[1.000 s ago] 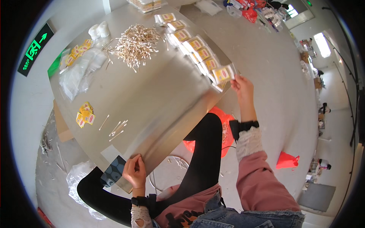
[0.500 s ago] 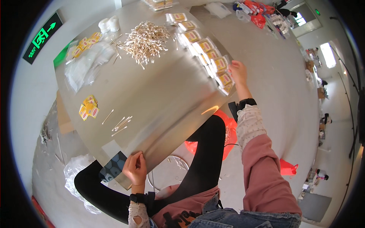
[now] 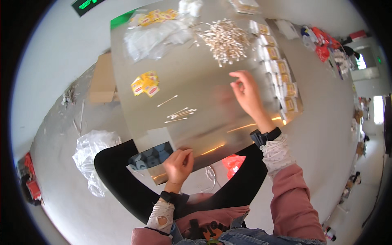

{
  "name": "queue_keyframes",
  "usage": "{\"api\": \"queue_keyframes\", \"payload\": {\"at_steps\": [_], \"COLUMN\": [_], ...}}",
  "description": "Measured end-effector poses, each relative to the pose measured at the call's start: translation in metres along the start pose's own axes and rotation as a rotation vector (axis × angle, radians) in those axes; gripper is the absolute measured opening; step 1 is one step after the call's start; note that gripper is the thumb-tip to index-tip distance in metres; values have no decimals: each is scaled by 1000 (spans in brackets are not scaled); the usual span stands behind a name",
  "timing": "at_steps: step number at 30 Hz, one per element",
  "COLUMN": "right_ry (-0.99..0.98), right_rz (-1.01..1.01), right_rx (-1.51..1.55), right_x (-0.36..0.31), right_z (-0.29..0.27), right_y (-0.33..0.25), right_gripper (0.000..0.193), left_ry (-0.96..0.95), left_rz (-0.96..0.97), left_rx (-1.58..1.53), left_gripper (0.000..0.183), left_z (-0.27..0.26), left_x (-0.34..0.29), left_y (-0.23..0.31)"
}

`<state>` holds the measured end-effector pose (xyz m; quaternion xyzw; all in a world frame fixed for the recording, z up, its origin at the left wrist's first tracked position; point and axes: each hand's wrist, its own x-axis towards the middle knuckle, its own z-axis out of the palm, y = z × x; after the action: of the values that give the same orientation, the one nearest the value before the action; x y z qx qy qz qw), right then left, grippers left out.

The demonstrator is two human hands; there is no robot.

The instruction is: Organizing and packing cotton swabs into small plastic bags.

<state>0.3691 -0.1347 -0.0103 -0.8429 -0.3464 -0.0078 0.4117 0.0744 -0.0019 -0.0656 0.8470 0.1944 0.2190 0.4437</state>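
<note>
My right hand point(image 3: 246, 94) hangs over the metal table point(image 3: 204, 87) with thumb and forefinger apart and nothing between them. Just beyond it lies a heap of cotton swabs point(image 3: 226, 41). To its right runs a row of packed bags with yellow labels point(image 3: 281, 67). My left hand point(image 3: 179, 165) rests at the near edge, its fingers curled in with nothing showing in them. Next to it lies a dark patterned sheet point(image 3: 151, 156). Several loose cotton swabs point(image 3: 179, 114) lie left of centre, below a small pile of yellow cards point(image 3: 145, 83).
Clear plastic bags point(image 3: 157, 38) lie at the far left, with more yellow cards point(image 3: 157, 17) and white rolls point(image 3: 190, 7) behind. More packs point(image 3: 245, 5) sit at the far edge. A cardboard box point(image 3: 103, 79) and a plastic bag point(image 3: 94, 149) are on the floor at left.
My right hand has left the row of packed bags and moved left over the table. My left hand stays curled at the near edge. The whole view has turned and shifted.
</note>
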Motion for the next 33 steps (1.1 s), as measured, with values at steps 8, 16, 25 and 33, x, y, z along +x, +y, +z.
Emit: {"api": "queue_keyframes", "payload": {"at_steps": [8, 16, 25, 33], "right_ry": [-114, 131, 52, -302], "right_rz": [-170, -563, -84, 560], "right_rx": [-62, -466, -104, 1160], "right_x": [99, 178, 175, -28], "right_z": [143, 223, 170, 31], "right_y": [-44, -63, -70, -184], "right_gripper": [32, 37, 17, 18], "left_ry": [9, -11, 9, -15], "left_rz": [-4, -6, 60, -361], "left_rx": [-56, -123, -171, -1411], "left_gripper": [10, 12, 13, 54], "left_z": [-7, -11, -7, -79], "left_x": [2, 3, 4, 24], "left_y": [-3, -5, -5, 28]}}
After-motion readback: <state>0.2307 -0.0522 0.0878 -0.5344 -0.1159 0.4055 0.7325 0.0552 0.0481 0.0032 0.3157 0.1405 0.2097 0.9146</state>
